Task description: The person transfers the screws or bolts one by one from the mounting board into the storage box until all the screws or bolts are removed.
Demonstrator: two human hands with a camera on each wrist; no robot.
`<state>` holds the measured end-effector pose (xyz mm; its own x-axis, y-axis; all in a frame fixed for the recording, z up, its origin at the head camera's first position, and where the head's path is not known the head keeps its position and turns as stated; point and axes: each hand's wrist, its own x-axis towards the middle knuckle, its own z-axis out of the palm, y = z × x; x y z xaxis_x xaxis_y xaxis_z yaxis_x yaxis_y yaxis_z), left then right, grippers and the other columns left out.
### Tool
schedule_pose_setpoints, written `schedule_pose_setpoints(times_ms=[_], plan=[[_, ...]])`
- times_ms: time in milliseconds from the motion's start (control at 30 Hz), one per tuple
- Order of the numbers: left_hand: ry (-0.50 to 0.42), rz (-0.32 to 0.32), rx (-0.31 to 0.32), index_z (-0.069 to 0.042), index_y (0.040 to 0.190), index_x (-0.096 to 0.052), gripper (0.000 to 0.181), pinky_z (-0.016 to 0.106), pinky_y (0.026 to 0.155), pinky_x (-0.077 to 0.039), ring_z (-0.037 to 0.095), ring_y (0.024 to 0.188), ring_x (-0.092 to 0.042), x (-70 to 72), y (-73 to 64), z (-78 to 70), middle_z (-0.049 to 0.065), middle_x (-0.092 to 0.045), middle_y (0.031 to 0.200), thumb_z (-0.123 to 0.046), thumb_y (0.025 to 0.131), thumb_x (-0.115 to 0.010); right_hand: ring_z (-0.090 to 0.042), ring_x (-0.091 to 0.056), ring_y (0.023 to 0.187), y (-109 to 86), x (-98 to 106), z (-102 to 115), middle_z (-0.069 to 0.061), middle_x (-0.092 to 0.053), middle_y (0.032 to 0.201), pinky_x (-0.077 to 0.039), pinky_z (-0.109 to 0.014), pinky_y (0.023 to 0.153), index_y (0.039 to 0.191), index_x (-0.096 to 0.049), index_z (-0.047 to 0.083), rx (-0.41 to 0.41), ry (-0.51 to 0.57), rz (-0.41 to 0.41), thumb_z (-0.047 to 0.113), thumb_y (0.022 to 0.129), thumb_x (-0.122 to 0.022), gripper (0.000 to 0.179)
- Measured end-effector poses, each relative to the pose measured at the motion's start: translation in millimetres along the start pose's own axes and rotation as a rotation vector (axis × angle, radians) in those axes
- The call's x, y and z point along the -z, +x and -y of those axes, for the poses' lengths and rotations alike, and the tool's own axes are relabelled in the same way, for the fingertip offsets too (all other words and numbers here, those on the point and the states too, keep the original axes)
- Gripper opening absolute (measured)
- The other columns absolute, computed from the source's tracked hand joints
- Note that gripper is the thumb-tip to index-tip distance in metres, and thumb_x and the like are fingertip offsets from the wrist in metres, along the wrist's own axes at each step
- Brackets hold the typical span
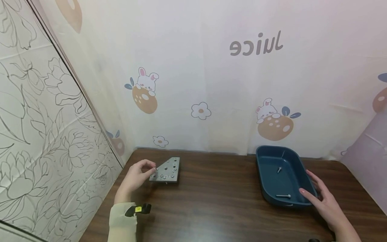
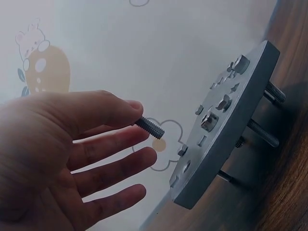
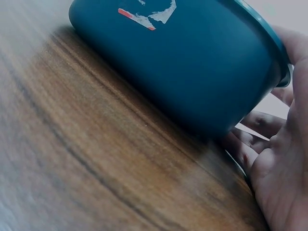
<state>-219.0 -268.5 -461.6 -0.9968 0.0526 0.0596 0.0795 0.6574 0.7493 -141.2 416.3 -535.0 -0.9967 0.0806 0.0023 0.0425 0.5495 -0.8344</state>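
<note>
My left hand (image 1: 136, 176) pinches a threaded bolt (image 2: 151, 129) between thumb and forefinger, the other fingers spread loosely. The bolt's threaded end points toward a grey metal plate (image 2: 219, 137) with a cut-off corner, and a small gap shows between them in the left wrist view. Several bolts sit in the plate's holes, their shanks (image 2: 263, 134) sticking out underneath. Over at the right, my right hand (image 1: 328, 205) grips the side of a dark blue tray (image 1: 281, 183), thumb over the rim and fingers along the outer wall.
Inside the tray lie a short bolt (image 1: 279, 170) and a longer bolt (image 1: 283, 196). The brown wooden table (image 1: 217, 195) runs between plate and tray. A printed curtain (image 1: 193, 67) hangs behind, and a flower-patterned panel (image 1: 45, 117) stands at the left.
</note>
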Motion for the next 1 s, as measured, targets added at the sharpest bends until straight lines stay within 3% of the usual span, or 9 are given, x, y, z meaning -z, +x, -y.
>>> schedule_pose_setpoints(times_ms=[367,800,1000], plan=[[-0.017,-0.008,-0.011,-0.012,0.121,-0.075,0.018,0.055,0.1,-0.059,0.031,0.116,-0.071,-3.1,-0.4,-7.7,0.005,-0.076,0.121,-0.016,0.103,-0.076,-0.064,-0.019,0.142,-0.1,-0.2,-0.5,-0.046,-0.013,0.168,-0.031,-0.085,0.098,0.176,0.008,0.032,-0.005,0.024,0.005,0.035,0.115,-0.056,0.088],[-0.041,-0.025,-0.106,-0.011,0.119,-0.075,0.018,0.051,0.101,-0.058,0.023,0.112,-0.07,-11.4,4.4,-13.5,0.003,-0.075,0.118,-0.011,0.102,-0.078,-0.063,-0.024,0.139,-0.1,-1.1,0.2,-0.046,-0.017,0.166,-0.034,-0.083,0.097,0.176,0.008,0.031,0.0,0.011,0.003,0.035,0.115,-0.056,0.088],[-0.039,-0.016,-0.118,-0.011,0.12,-0.075,0.019,0.049,0.101,-0.057,0.021,0.111,-0.07,-16.3,5.0,-19.9,0.001,-0.074,0.116,-0.012,0.102,-0.078,-0.064,-0.023,0.139,-1.1,-1.1,1.5,-0.046,-0.017,0.166,-0.033,-0.084,0.096,0.176,0.008,0.032,-0.002,0.01,0.003,0.035,0.115,-0.056,0.089]])
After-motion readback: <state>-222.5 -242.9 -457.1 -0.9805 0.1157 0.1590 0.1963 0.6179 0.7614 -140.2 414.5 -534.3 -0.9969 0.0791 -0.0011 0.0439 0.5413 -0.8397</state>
